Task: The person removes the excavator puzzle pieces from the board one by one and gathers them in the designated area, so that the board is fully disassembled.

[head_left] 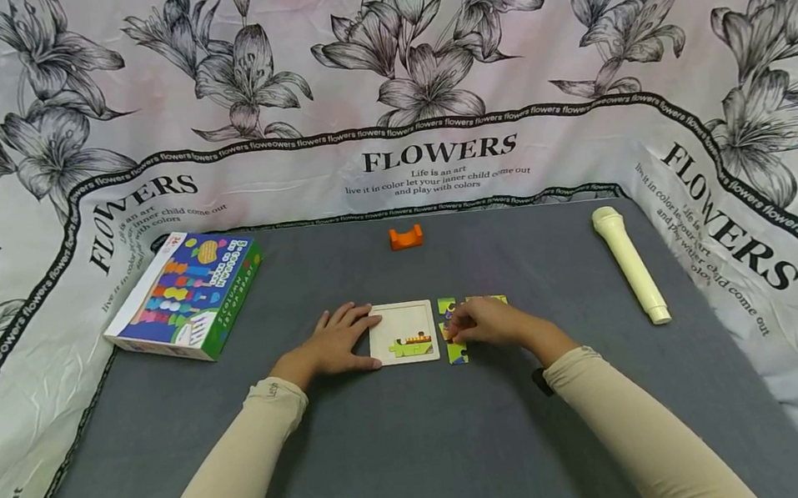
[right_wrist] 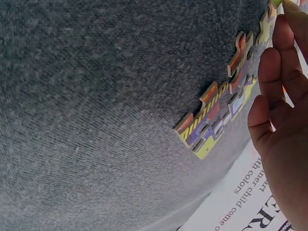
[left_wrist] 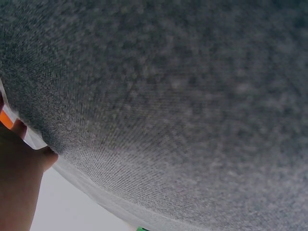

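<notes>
A small pale wooden puzzle tray (head_left: 399,316) lies mid-table, with a few joined puzzle pieces (head_left: 415,349) in its lower right part. My left hand (head_left: 339,343) rests on the tray's left side, fingers spread, thumb near the lower corner. Right of the tray, my right hand (head_left: 492,322) bends over several loose puzzle pieces (head_left: 458,354) and partly hides them. The right wrist view shows its thumb and forefinger pinching a greenish puzzle piece (right_wrist: 276,3) at the frame's edge. Other loose puzzle pieces (right_wrist: 204,118) lie on the grey cloth beside that hand.
A blue and green game box (head_left: 185,294) lies at the back left. An orange notched block (head_left: 406,238) sits near the far edge. To the right lies a cream-coloured stick with a rounded head (head_left: 630,265). Flower-printed cloth (head_left: 441,168) surrounds the grey table surface (head_left: 426,456).
</notes>
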Tool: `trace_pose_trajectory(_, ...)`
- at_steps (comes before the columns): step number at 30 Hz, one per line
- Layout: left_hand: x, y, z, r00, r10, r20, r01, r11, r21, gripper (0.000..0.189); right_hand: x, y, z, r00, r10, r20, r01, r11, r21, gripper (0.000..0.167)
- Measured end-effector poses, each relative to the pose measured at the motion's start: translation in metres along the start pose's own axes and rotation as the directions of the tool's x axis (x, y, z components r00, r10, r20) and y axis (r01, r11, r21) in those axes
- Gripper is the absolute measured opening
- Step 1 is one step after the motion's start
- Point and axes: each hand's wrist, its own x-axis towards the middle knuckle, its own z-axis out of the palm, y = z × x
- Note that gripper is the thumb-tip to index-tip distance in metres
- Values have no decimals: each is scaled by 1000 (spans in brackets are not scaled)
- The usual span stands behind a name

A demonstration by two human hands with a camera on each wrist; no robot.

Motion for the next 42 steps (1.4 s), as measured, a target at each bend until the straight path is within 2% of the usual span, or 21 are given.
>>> trace_pose_trajectory(13, -2, -3, -2, 1000, 6, -2, -6, 1000, 0, 81, 6, -6, 3, 1000, -14, -7, 14, 999, -32, 8)
trace_pose_trajectory(20, -1, -3, -1, 1000, 2, 4, -2, 1000, -8, 81, 23, -27, 12, 991, -131, -34, 124, 980, -157, 15)
trace_pose_trajectory(23, 1, -3, 0, 1000, 4, 6, -4, 1000, -5, 81, 32, -35, 18, 987, -156, -42, 145, 969, -201, 21)
trace_pose_trajectory(30, 2, -4, 1, 1000, 15, -3, -15, 1000, -8, 81, 49, -46, 30, 990, -137, 6, 135, 965, -223, 27)
trace_pose_trajectory(36, 1, -6, 2, 1000, 16, -14, -16, 1000, -9, 80, 54, -52, 31, 989, -147, 35, 150, 940, -306, 27)
trace_pose_trajectory(42, -1, -7, 1, 1000, 14, -13, -14, 1000, -8, 81, 57, -55, 33, 988, -146, 48, 153, 932, -329, 28)
